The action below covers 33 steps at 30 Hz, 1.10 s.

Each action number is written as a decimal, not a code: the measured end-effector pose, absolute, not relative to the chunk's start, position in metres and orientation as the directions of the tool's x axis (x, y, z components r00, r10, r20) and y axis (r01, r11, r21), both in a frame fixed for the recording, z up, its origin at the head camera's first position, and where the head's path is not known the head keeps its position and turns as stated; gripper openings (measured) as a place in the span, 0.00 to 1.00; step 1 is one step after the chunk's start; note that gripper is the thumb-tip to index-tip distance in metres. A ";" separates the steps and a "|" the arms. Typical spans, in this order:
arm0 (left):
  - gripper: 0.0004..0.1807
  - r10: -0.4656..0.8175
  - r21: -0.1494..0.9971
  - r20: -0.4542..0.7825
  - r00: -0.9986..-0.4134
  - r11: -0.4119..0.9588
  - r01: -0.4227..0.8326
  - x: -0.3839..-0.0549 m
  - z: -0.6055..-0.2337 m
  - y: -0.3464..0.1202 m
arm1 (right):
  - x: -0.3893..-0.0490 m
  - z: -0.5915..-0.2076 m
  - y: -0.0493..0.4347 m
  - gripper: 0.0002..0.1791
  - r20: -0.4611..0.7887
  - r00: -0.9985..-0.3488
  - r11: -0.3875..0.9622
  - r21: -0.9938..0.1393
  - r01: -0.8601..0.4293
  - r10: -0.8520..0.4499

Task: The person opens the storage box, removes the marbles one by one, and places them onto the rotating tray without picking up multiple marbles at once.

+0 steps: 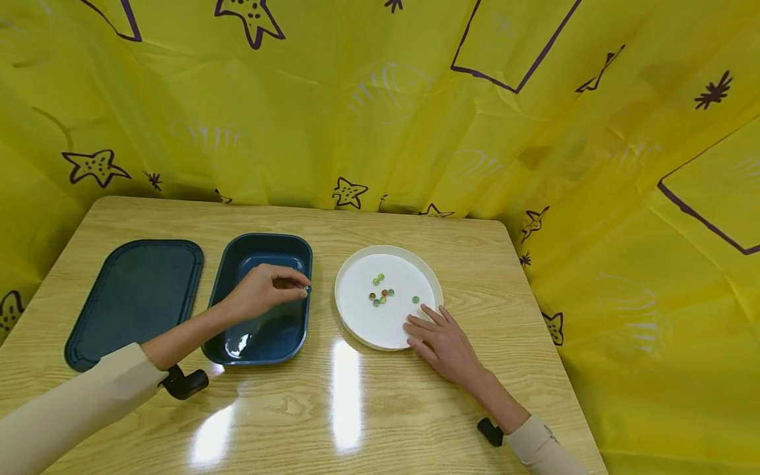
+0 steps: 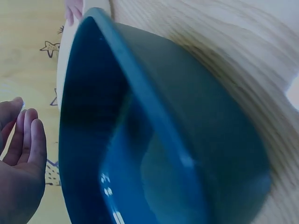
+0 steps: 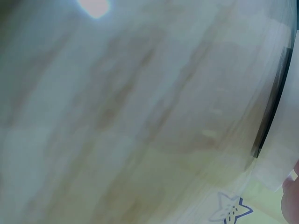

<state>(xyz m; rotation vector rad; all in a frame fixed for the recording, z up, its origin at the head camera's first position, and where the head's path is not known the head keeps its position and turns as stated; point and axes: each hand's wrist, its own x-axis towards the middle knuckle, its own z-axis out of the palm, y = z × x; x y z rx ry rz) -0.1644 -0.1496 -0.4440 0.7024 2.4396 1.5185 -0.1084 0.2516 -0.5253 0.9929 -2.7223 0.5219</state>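
Note:
My left hand pinches a small glass marble between thumb and fingertips, above the right rim of a deep dark-blue bin. In the left wrist view the same hand shows beside the bin's wall. On the right, my right hand rests with spread fingers on the near right rim of a round white tray. Several green, yellow and brown marbles lie grouped on the tray, and one green marble sits apart, close to the right fingertips.
A flat dark lid lies left of the bin on the wooden table. Behind the table and along its right side hangs a yellow curtain with starfish drawings.

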 end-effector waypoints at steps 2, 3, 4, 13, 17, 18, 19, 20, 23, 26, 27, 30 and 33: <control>0.08 0.479 0.886 0.103 -0.872 0.355 0.300 -0.167 -0.443 -0.144 | -0.108 -0.525 0.251 0.19 0.297 -0.756 0.713 -0.258 -0.652 -0.584; 0.08 0.481 0.886 0.110 -0.870 0.349 0.305 -0.168 -0.443 -0.142 | -0.108 -0.525 0.251 0.19 0.296 -0.756 0.713 -0.258 -0.652 -0.584; 0.08 0.482 0.887 0.115 -0.868 0.344 0.308 -0.169 -0.443 -0.139 | -0.108 -0.525 0.251 0.20 0.294 -0.756 0.713 -0.258 -0.652 -0.585; 0.08 0.492 0.877 0.120 -0.862 0.354 0.325 -0.185 -0.437 -0.103 | -0.107 -0.524 0.251 0.19 0.293 -0.757 0.713 -0.259 -0.651 -0.585; 0.07 0.490 0.873 0.108 -0.865 0.369 0.319 -0.193 -0.436 -0.088 | -0.107 -0.524 0.251 0.18 0.295 -0.756 0.712 -0.260 -0.652 -0.584; 0.07 0.490 0.872 0.105 -0.865 0.373 0.316 -0.195 -0.436 -0.085 | -0.107 -0.523 0.251 0.18 0.295 -0.756 0.712 -0.262 -0.652 -0.584; 0.06 0.492 0.871 0.102 -0.865 0.376 0.316 -0.196 -0.437 -0.081 | -0.107 -0.523 0.251 0.18 0.296 -0.757 0.712 -0.262 -0.651 -0.583; 0.06 0.496 0.869 0.101 -0.862 0.377 0.319 -0.198 -0.438 -0.078 | -0.107 -0.523 0.251 0.18 0.296 -0.757 0.711 -0.264 -0.651 -0.583; 0.06 0.505 0.860 0.091 -0.858 0.394 0.323 -0.202 -0.441 -0.069 | -0.107 -0.522 0.251 0.18 0.295 -0.759 0.711 -0.269 -0.649 -0.581; 0.06 0.514 0.849 0.076 -0.855 0.416 0.325 -0.205 -0.445 -0.059 | -0.107 -0.521 0.250 0.18 0.287 -0.762 0.714 -0.270 -0.646 -0.581; 0.05 0.515 0.845 0.070 -0.855 0.425 0.325 -0.207 -0.446 -0.056 | -0.107 -0.521 0.250 0.18 0.284 -0.763 0.715 -0.270 -0.645 -0.580; 0.04 0.525 0.833 0.065 -0.849 0.440 0.336 -0.211 -0.449 -0.046 | -0.107 -0.520 0.249 0.18 0.278 -0.765 0.718 -0.269 -0.642 -0.581; 0.03 0.538 0.816 0.060 -0.841 0.459 0.352 -0.214 -0.451 -0.038 | -0.107 -0.519 0.249 0.18 0.275 -0.765 0.718 -0.267 -0.643 -0.583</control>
